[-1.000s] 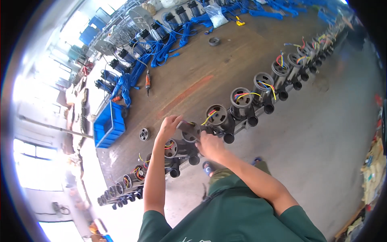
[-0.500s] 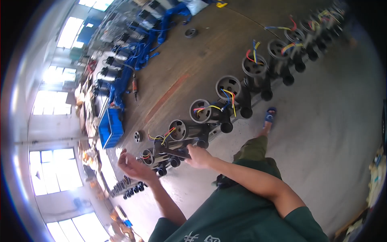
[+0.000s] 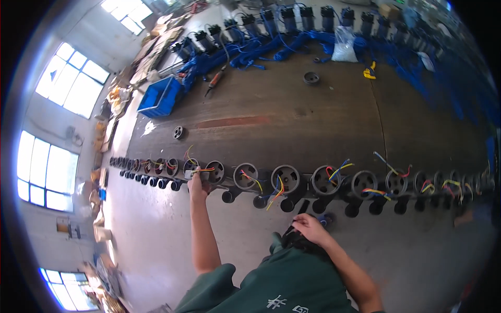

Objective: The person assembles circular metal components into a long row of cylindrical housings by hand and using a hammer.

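Our left hand [image 3: 197, 183] is clamped on a small grey part [image 3: 194, 175] at one motor [image 3: 215, 171] in the row, our right hand [image 3: 309, 227] loosely curled, empty at our lap; most motors' coloured wires [image 3: 276, 189] hang loose.

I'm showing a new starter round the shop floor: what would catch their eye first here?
First, the long row of round dark motor housings with bright coloured wires sprouting out, lined along the near edge of the brown workbench. The left hand reaches to one housing near the row's left end, while the right hand sits low by the green clothing. Behind, a tangle of blue cables and a blue plastic crate stand out.
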A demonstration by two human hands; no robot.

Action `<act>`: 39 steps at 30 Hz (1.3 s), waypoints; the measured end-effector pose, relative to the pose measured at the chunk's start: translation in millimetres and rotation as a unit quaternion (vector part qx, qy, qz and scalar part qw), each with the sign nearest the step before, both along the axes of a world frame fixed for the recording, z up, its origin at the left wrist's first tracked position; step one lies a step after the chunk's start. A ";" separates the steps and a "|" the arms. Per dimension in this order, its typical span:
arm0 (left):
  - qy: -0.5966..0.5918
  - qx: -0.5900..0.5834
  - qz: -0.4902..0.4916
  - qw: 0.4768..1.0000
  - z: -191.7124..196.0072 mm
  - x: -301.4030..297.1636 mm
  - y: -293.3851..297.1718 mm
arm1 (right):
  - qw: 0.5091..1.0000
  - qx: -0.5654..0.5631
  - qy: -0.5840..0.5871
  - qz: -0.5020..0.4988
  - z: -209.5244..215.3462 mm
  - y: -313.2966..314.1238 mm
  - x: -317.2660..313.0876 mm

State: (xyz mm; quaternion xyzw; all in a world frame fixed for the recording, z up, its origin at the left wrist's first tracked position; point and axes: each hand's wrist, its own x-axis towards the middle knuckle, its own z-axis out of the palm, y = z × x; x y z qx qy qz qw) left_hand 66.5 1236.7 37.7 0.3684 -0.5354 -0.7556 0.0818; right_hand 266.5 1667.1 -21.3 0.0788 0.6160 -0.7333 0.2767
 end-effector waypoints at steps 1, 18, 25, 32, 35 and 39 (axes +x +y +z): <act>-0.025 -0.031 0.010 0.999 2.7 -2.9 4.7 | 1.000 0.015 -0.024 -0.009 5.3 22.4 2.8; 0.057 -0.775 -0.132 0.616 102.2 71.2 115.1 | 0.908 0.130 -0.144 -0.372 -60.3 344.3 202.2; 0.202 -0.726 -0.177 0.633 47.1 82.1 187.8 | 0.907 0.194 -0.165 -0.336 -86.7 388.7 264.8; 0.067 -0.660 -0.172 0.728 58.3 90.1 188.7 | 0.911 0.203 -0.150 -0.327 -112.3 397.5 314.7; 0.123 -0.733 -0.064 0.666 47.1 120.2 197.6 | 0.908 0.176 -0.174 -0.338 -134.6 398.0 356.3; 0.217 -0.730 -0.003 0.648 82.9 169.8 366.4 | 0.878 0.220 -0.218 -0.365 -133.3 405.7 392.1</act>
